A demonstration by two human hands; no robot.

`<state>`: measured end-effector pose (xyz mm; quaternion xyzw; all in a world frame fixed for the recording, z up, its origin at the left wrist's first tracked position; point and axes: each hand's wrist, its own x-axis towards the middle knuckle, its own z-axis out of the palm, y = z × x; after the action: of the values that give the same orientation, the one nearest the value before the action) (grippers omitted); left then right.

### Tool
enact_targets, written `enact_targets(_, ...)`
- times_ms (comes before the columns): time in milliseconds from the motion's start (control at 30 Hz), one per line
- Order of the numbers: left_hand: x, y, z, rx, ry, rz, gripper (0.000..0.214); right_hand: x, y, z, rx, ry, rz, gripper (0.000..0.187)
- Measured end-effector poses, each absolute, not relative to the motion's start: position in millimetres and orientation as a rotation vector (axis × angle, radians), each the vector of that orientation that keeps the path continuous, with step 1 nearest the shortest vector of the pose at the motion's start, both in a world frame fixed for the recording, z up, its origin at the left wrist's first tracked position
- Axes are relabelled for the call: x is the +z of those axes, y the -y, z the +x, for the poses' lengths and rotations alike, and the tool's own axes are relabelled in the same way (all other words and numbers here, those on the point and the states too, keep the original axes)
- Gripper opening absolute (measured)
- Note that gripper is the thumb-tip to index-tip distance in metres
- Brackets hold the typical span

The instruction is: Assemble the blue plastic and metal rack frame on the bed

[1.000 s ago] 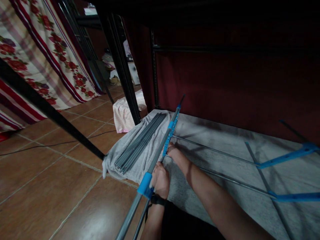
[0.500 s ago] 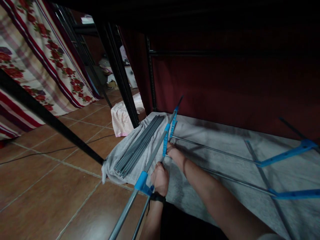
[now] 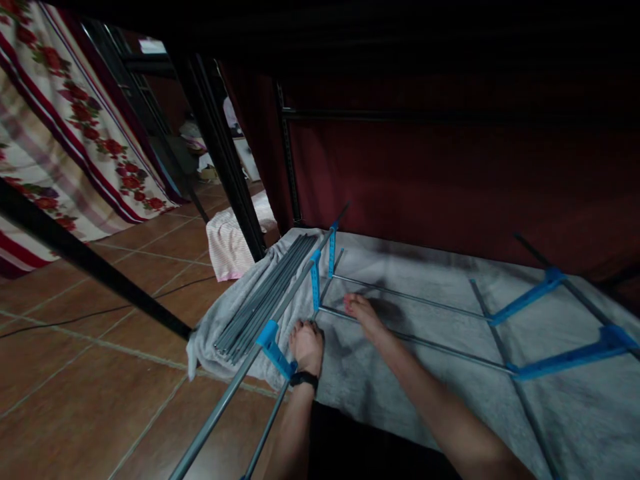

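A rack frame of grey metal rods [image 3: 410, 299] and blue plastic connectors [image 3: 315, 285] lies partly built on a grey blanket [image 3: 430, 387]. My left hand [image 3: 306, 345] is closed around a lower grey rod beside a blue connector [image 3: 274, 347] on the long upper pole [image 3: 235, 387]. My right hand [image 3: 361, 311] rests on a thin cross rod, fingers curled over it. A bundle of loose grey rods [image 3: 263, 293] lies on the blanket's left edge, just beyond my left hand.
Two more blue connectors [image 3: 525, 299] [image 3: 575, 357] sit at the frame's right side. A black metal leg [image 3: 220, 153] and a slanting black bar [image 3: 85, 257] stand on the tiled floor [image 3: 75, 387]. A pink cloth [image 3: 231, 237] lies behind. Dark red wall at the back.
The view has shifted left and down. My right hand slid from the blue connector onto the thin cross rod. My left hand stays on the lower rod.
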<state>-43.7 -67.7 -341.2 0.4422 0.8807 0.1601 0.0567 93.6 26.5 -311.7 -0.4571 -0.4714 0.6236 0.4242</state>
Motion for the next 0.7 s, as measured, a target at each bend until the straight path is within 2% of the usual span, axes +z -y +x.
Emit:
enact_targets(167, -352.7, 70.1, -47.8, 0.489, -2.712, 1.509, 0.032, -321.4, 30.0, 168.9, 1.413, 1.001, -1.23, 0.026)
enact_targets(333, -351.8, 70.1, -46.0, 0.454, -2.752, 1.505, 0.033, -354.3, 80.3, 246.6, 1.223, 0.908, -1.345, 0.031)
enact_targets(533, -341.4, 70.5, -41.0, 0.396, -2.723, 1.495, 0.034, -385.4, 104.8, 328.0, 0.857, 0.84, -1.506, 0.03)
enact_targets(700, -340.3, 67.6, -38.5, 0.39, -2.74, 1.521, 0.04, -384.5, 106.5, 380.7, 0.462, 0.716, -1.71, 0.047)
